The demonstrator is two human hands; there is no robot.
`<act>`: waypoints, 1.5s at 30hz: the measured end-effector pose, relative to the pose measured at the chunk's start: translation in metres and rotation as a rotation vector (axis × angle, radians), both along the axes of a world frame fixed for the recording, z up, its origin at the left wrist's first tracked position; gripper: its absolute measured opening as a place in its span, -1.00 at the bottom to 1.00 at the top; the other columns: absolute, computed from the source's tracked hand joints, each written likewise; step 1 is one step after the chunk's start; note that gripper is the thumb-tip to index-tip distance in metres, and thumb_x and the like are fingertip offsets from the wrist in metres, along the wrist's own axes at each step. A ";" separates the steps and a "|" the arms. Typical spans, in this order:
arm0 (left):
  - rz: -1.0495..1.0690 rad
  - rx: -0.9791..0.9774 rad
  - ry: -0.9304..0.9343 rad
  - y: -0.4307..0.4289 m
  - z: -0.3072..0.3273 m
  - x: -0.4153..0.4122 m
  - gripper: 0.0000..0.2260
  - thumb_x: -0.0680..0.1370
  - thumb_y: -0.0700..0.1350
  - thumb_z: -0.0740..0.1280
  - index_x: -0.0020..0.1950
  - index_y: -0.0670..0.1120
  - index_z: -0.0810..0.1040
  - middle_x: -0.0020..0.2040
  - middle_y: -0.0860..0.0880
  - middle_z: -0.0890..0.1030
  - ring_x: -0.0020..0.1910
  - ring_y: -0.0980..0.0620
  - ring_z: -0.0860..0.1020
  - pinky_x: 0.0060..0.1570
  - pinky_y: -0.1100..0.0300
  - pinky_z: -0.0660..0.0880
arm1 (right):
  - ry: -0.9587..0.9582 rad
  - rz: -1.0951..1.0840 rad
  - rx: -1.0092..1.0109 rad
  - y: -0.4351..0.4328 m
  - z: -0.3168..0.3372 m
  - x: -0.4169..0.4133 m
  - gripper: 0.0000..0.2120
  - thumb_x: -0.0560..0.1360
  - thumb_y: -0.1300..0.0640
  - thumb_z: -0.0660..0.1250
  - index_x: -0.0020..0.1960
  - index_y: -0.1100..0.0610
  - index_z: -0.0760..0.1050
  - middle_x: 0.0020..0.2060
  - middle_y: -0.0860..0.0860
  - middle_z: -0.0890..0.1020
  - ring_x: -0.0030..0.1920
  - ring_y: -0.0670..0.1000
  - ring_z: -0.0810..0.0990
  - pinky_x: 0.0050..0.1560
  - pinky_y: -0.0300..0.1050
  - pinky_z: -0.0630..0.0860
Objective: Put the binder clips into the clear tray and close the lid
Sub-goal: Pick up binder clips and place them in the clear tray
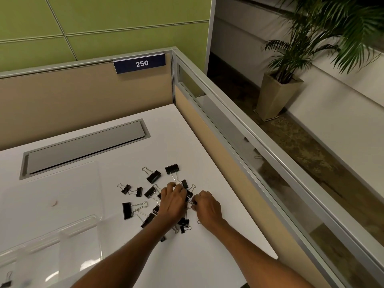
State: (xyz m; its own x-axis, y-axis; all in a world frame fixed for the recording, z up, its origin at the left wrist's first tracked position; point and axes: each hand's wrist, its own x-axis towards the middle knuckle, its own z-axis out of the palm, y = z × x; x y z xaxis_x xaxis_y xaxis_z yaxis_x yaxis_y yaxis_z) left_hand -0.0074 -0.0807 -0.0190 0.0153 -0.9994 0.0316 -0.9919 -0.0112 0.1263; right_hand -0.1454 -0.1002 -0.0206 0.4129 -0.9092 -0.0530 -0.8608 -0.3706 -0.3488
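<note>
Several black binder clips (153, 176) with silver wire handles lie scattered on the white desk (187, 138). My left hand (172, 202) rests on the middle of the pile, fingers curled over clips. My right hand (207, 208) is just to its right, its fingertips pinched on a clip's wire handle. The clear tray (79, 231) stands at the lower left with its clear lid (62, 196) lying open flat behind it. One binder clip (7, 280) shows at the tray's bottom left corner. My hands hide some clips.
A grey cable hatch (83, 146) is set into the desk behind the tray. Beige partition walls with a "250" sign (139, 63) close the back and right sides. Beyond the partition stands a potted palm (278, 94).
</note>
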 end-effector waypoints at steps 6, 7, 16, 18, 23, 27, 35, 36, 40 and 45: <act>-0.171 -0.030 -0.068 0.000 0.000 0.000 -0.83 0.34 -0.08 0.46 -0.13 -0.05 0.56 -0.11 -0.01 0.59 -0.01 -0.09 0.46 -0.15 0.04 0.44 | 0.034 0.036 0.013 0.002 0.003 0.001 -0.84 0.54 0.13 0.30 0.10 0.14 0.50 -0.02 0.08 0.55 0.04 0.09 0.51 -0.21 -0.14 0.32; -0.204 -0.027 -0.093 0.000 0.001 0.000 -0.83 0.33 -0.09 0.47 -0.14 -0.05 0.57 -0.14 -0.01 0.59 -0.02 -0.08 0.47 -0.16 0.04 0.45 | 0.038 0.036 0.021 0.002 0.004 0.001 -0.84 0.54 0.13 0.29 0.10 0.15 0.49 -0.01 0.09 0.55 0.05 0.09 0.51 -0.19 -0.13 0.33; -0.102 -0.051 -0.029 -0.003 0.011 0.006 -0.87 0.33 -0.16 0.47 -0.26 -0.05 0.52 -0.28 0.01 0.51 -0.17 -0.03 0.40 -0.22 0.09 0.32 | 0.046 0.050 0.049 0.005 0.000 -0.002 -0.87 0.51 0.20 0.30 0.06 0.18 0.48 -0.06 0.13 0.53 -0.04 0.14 0.53 -0.18 -0.03 0.43; -0.015 -0.045 0.052 -0.003 0.011 0.006 -0.84 0.35 -0.18 0.47 -0.30 -0.07 0.49 -0.34 0.00 0.50 -0.20 -0.05 0.40 -0.25 0.09 0.25 | 0.031 -0.006 0.111 0.003 0.001 -0.003 -0.90 0.53 0.19 0.21 0.00 0.18 0.46 -0.07 0.12 0.55 -0.08 0.14 0.53 -0.16 0.00 0.44; 0.122 -0.098 0.212 0.011 0.017 0.019 -0.90 0.47 -0.11 0.39 -0.22 -0.07 0.54 -0.28 0.00 0.57 -0.11 -0.07 0.41 -0.19 0.08 0.21 | -0.059 -0.170 0.120 0.008 0.016 0.009 -0.87 0.53 0.13 0.20 -0.15 0.17 0.42 -0.14 0.10 0.61 -0.17 0.03 0.58 -0.20 -0.10 0.46; 0.195 -0.151 0.252 0.030 0.020 0.037 -0.88 0.44 -0.10 0.43 -0.25 -0.06 0.52 -0.30 0.02 0.57 -0.14 -0.07 0.42 -0.21 0.08 0.25 | -0.132 -0.174 0.053 0.014 0.021 0.023 -0.83 0.52 0.10 0.34 0.05 0.15 0.59 -0.04 0.09 0.61 -0.06 0.08 0.62 -0.14 -0.16 0.50; 0.450 -0.150 0.415 0.069 0.040 0.085 -0.92 0.48 -0.05 0.38 -0.14 -0.04 0.58 -0.08 0.00 0.58 0.07 -0.07 0.36 -0.11 0.09 0.18 | -0.440 -0.246 0.274 0.035 0.047 0.084 -0.89 0.44 0.10 0.45 -0.23 0.07 0.55 -0.35 -0.07 0.60 -0.26 -0.05 0.59 -0.25 -0.15 0.56; 0.484 -0.158 0.442 0.074 0.043 0.091 -0.93 0.48 -0.05 0.39 -0.14 -0.03 0.60 -0.07 0.00 0.58 0.08 -0.08 0.36 -0.10 0.10 0.17 | -0.472 -0.247 0.302 0.038 0.050 0.092 -0.89 0.43 0.12 0.45 -0.23 0.08 0.55 -0.38 -0.10 0.58 -0.27 -0.06 0.59 -0.23 -0.14 0.57; 0.620 -0.207 0.468 0.100 0.056 0.121 -0.92 0.47 -0.03 0.41 -0.15 -0.02 0.63 -0.03 -0.01 0.59 0.10 -0.09 0.35 -0.09 0.10 0.16 | -0.552 -0.192 0.352 0.054 0.058 0.129 -0.89 0.41 0.16 0.48 -0.20 0.18 0.59 -0.35 -0.07 0.59 -0.27 -0.11 0.56 -0.18 -0.22 0.52; 0.786 -0.213 0.468 0.139 0.067 0.164 -0.89 0.45 0.03 0.41 -0.14 0.02 0.65 0.00 0.00 0.58 0.11 -0.10 0.32 -0.08 0.11 0.14 | -0.577 -0.085 0.420 0.082 0.061 0.176 -0.87 0.41 0.13 0.47 -0.23 0.16 0.58 -0.33 0.00 0.65 -0.29 -0.03 0.61 -0.18 -0.11 0.59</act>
